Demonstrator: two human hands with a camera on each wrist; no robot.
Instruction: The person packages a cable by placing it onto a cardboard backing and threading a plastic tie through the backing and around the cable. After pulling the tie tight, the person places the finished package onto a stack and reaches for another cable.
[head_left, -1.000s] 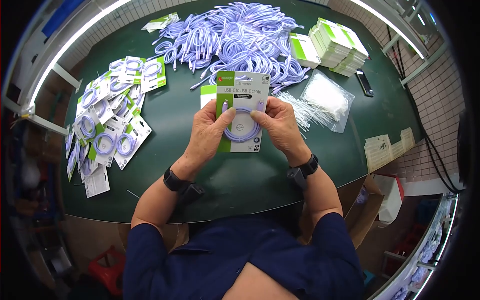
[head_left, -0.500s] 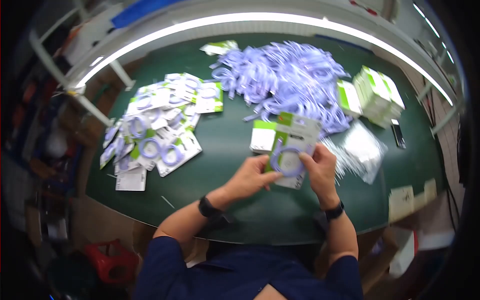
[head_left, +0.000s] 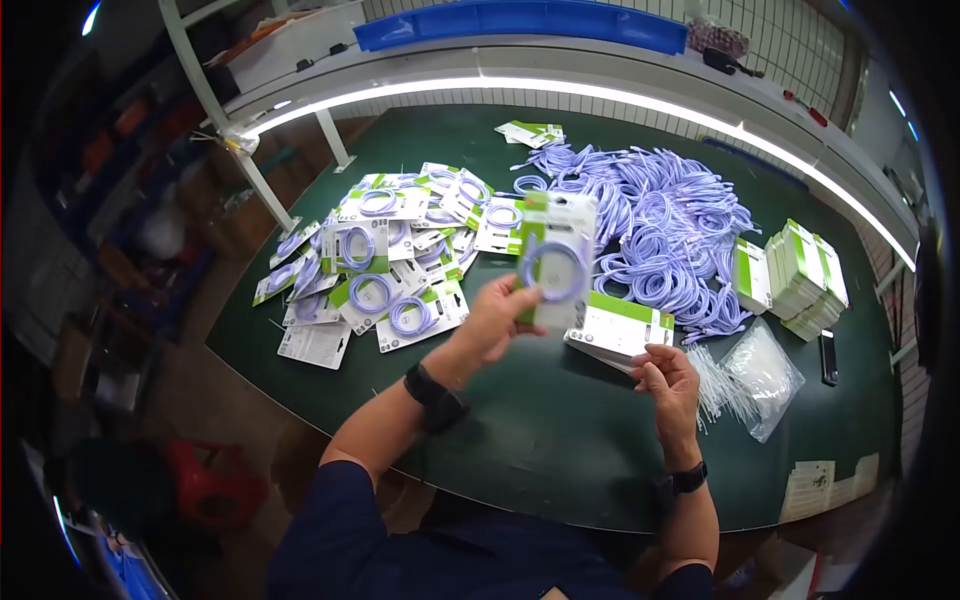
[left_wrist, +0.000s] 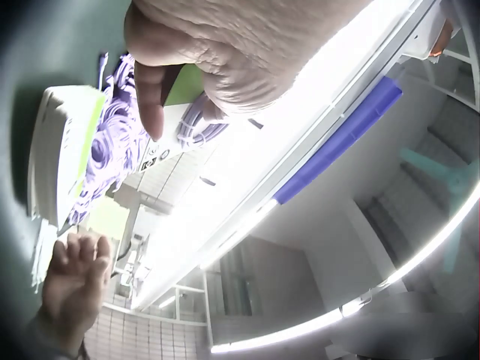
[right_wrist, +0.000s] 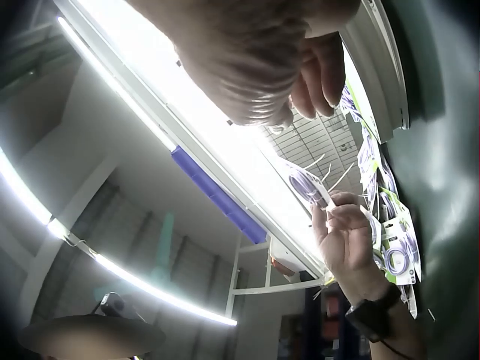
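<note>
My left hand (head_left: 497, 318) pinches the lower left edge of a packaged USB-C cable (head_left: 560, 228), a green and white hang card with a coiled lavender cable on its front. The card is raised upright, overlapping the cable heap in the head view. Apart from it, my right hand (head_left: 670, 395) holds nothing, its fingers loosely bent beside the near right corner of a stack of blank-of-cable cards (head_left: 620, 330). That stack also shows in the left wrist view, and the relaxed right hand (left_wrist: 71, 292) appears below it.
Left on the green table (head_left: 500, 440) lies a pile of carded cables (head_left: 375, 290). A heap of loose lavender cables (head_left: 665, 220) fills the back. Card stacks (head_left: 805, 275), white cable ties (head_left: 715, 385), a plastic bag (head_left: 765, 370) and a black object (head_left: 829, 358) lie to the right.
The right hand has let go of the packaged cable. My left hand carries it alone, away from the right hand and toward the pile. The head view has swung left.
</note>
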